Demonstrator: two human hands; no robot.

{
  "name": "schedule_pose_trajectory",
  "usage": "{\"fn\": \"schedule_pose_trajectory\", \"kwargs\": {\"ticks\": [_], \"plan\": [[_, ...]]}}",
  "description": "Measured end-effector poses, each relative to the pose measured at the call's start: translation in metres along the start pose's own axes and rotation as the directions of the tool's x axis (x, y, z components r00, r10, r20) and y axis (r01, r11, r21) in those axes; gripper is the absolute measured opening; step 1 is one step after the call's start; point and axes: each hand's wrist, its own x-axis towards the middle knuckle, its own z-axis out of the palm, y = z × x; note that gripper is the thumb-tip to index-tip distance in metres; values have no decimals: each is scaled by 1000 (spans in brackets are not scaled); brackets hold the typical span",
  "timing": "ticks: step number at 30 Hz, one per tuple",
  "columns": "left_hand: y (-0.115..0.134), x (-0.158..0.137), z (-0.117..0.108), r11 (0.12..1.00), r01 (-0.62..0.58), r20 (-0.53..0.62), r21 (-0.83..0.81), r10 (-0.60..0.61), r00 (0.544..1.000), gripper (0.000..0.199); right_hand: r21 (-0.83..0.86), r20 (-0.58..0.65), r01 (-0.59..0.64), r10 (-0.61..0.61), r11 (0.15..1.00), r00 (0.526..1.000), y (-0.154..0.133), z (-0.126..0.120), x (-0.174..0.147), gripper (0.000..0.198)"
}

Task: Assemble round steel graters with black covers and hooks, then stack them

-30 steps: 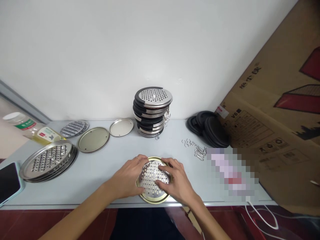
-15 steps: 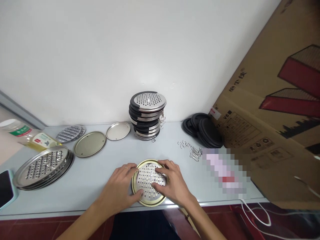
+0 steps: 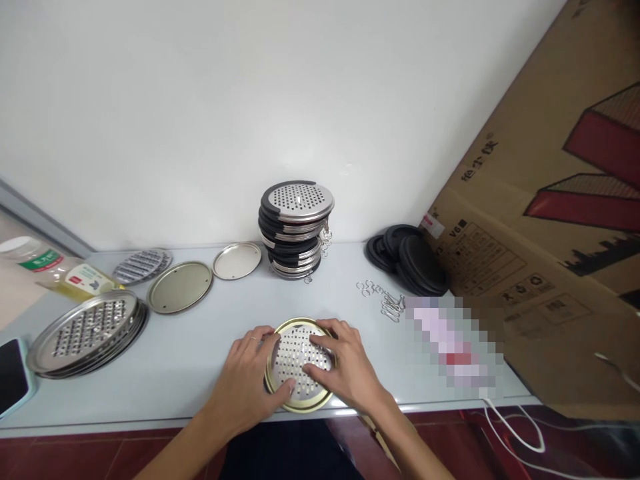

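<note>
A round metal grater disc (image 3: 290,357), full of small square holes and bordered by a gold-coloured rim, lies near the table's front edge. My left hand (image 3: 245,380) grips its left side, the thumb resting on the lower face. From the right, my right hand (image 3: 350,367) clasps the rim with thumb and fingertips over the perforated face. What lies beneath the disc is hidden. Behind it rises a stack of finished-looking graters (image 3: 300,200) with black edging and metal hooks. Loose hooks and rings (image 3: 393,305) are scattered to the right.
Black round covers (image 3: 423,263) are piled against a large cardboard box (image 3: 540,320). At left are a pile of grater discs (image 3: 90,333), plain metal discs (image 3: 180,288), an oil bottle (image 3: 83,277) and a phone (image 3: 13,377). A blurred pinkish item (image 3: 450,347) lies right.
My left hand has shifted slightly right along the disc, its thumb reaching further over the face. My right hand keeps almost the same hold. The camera view has moved a little.
</note>
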Motion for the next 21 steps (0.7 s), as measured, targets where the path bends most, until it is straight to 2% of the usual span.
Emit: {"fn": "schedule_pose_trajectory", "kwargs": {"ticks": [7, 15, 21], "plan": [[1, -3, 7, 997, -41, -48, 60, 44, 998, 70, -12, 10, 15, -15, 1000, 1000, 2, 1, -2, 39], [2, -1, 5, 988, -97, -8, 122, 99, 995, 71, 14, 22, 17, -18, 1000, 1000, 5, 0, -3, 42], [5, 2, -2, 975, -128, 76, 184, 116, 990, 76, 23, 26, 17, -18, 1000, 999, 7, 1, -3, 43]]}}
